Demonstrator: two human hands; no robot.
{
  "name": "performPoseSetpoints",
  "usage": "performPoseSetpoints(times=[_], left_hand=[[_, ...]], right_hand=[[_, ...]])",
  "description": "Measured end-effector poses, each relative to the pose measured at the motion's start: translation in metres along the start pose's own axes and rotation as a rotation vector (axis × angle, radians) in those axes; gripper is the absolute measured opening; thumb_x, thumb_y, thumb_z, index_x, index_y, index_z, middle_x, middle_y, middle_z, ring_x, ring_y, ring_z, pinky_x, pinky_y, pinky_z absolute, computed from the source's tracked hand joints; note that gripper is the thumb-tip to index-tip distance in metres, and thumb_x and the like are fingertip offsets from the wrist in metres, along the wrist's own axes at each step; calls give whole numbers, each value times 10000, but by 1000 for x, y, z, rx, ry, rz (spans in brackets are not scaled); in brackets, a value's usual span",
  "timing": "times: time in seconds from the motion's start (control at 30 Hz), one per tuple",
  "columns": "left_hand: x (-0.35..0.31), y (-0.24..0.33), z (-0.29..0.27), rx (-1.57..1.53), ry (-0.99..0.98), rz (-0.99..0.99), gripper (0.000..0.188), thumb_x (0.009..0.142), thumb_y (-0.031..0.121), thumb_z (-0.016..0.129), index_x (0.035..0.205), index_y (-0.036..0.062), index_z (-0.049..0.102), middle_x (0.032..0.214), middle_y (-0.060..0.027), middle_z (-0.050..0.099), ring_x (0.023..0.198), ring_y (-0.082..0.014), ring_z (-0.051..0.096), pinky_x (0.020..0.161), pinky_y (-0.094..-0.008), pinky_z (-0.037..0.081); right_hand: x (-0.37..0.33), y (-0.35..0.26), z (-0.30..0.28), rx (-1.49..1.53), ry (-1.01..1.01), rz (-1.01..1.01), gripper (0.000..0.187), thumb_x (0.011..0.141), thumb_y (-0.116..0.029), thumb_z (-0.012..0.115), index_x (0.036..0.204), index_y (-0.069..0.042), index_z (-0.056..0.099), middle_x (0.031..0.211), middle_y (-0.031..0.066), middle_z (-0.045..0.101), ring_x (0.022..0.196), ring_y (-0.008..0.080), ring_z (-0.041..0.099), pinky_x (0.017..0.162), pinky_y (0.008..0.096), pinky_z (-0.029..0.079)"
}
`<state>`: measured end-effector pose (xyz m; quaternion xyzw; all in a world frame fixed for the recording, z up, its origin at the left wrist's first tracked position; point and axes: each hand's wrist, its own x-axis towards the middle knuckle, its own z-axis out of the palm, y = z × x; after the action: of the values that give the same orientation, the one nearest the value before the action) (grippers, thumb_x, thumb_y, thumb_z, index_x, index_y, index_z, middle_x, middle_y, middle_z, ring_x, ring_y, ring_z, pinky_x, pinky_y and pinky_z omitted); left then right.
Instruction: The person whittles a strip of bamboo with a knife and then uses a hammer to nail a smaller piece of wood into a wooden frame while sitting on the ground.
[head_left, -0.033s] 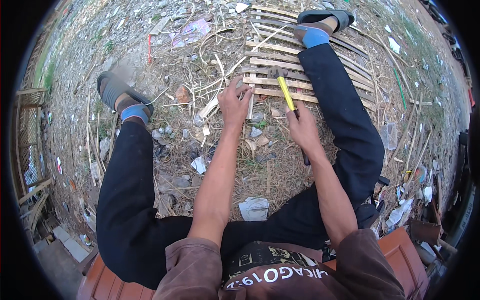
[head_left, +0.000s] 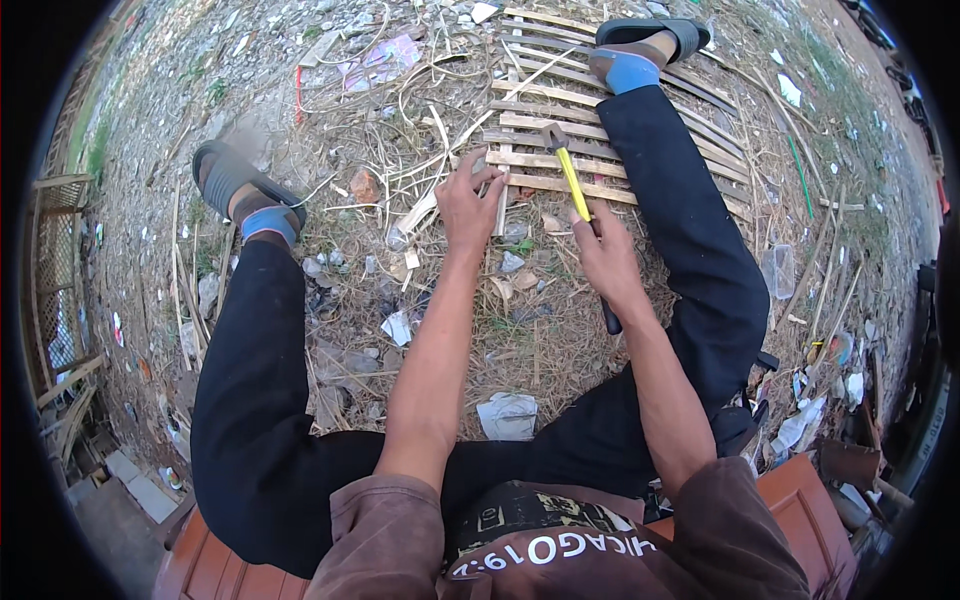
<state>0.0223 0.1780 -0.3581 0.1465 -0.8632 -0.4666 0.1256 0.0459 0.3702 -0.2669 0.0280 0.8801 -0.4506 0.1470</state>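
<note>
A hammer (head_left: 568, 175) with a yellow shaft, dark head and black grip is held in my right hand (head_left: 608, 252), fingers wrapped round the grip. Its head is over the slats of a wooden slat frame (head_left: 560, 184) on the ground, made of thin strips lying across upright ones. My left hand (head_left: 468, 208) is at the near left corner of that frame, with thumb and fingers bent close together at the strip ends. Whatever is between those fingertips is too small to make out. My right foot in a grey sandal (head_left: 655, 36) rests on the frame's far end.
Loose thin wood strips (head_left: 425, 208) lie left of the frame. A white scrap (head_left: 508, 416) is on the ground between my legs, and a clear plastic container (head_left: 778, 272) lies right of my right knee. A reddish-brown wooden panel (head_left: 235, 555) is beneath me.
The hammer head has risen slightly away from the slats and looks sharper now. My left hand stays in the same place.
</note>
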Motion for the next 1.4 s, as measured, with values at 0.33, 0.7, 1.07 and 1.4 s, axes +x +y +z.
performPoseSetpoints(times=[0.33, 0.7, 1.07, 1.4], left_hand=[[2, -5, 5, 10, 106, 124, 483, 791, 156, 784, 1216, 55, 577, 856, -75, 744, 753, -167, 694, 743, -309, 509], [0, -5, 3, -55, 26, 18, 490, 827, 247, 738, 1239, 66, 543, 880, -6, 740, 964, -212, 628, 927, -381, 350], [0, -10, 6, -38, 98, 117, 528, 791, 163, 785, 1248, 46, 548, 872, -76, 744, 755, -164, 696, 748, -315, 504], [0, -3, 2, -64, 29, 5, 492, 825, 252, 741, 1238, 69, 546, 878, -1, 741, 981, -219, 615, 939, -385, 349]], right_hand=[[-25, -15, 9, -87, -8, -155, 261, 998, -241, 505, 1177, -60, 562, 617, 216, 579, 584, 415, 611, 559, 490, 438], [-22, -38, 8, 7, -47, -163, 272, 995, -253, 513, 1185, -65, 565, 650, 226, 599, 648, 445, 625, 563, 487, 452], [-22, -38, 6, 46, -9, -148, 267, 1000, -233, 504, 1183, -52, 575, 646, 222, 589, 621, 428, 617, 559, 467, 444], [-24, -42, 8, 53, -26, -164, 263, 992, -231, 508, 1162, -42, 575, 676, 253, 594, 653, 457, 612, 578, 490, 447]])
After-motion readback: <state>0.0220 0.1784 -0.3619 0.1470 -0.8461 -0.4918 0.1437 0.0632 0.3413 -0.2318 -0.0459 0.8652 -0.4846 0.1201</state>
